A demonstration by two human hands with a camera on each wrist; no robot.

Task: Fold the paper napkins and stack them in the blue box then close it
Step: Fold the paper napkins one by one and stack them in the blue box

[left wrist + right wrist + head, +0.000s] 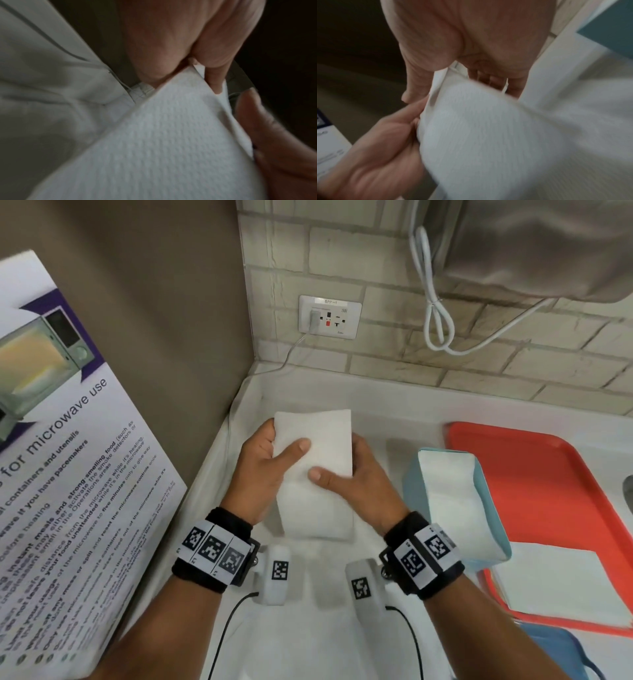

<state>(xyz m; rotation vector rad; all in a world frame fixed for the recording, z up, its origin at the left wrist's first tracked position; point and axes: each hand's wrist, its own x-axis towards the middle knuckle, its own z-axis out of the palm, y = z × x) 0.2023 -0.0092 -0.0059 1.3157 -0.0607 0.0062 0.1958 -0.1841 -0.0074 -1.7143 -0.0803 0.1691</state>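
A white paper napkin [322, 440], folded into a long strip, is lifted above the white counter [394, 422]. My left hand [263, 463] grips its left edge, thumb on top and fingers beneath. My right hand [356, 477] holds the right edge the same way. The left wrist view shows the napkin [163, 142] pinched between thumb and fingers. In the right wrist view the napkin [479, 128] is blurred, with both hands on it. The light blue box [479, 474] stands open to the right, with folded napkins [448, 491] inside.
A red tray [548, 474] lies at the right with flat napkins [561, 583] on its near end. A microwave poster [61, 457] leans at the left. A brick wall with a socket [329, 317] and a white cable [442, 316] is behind. A blue lid [555, 652] shows at bottom right.
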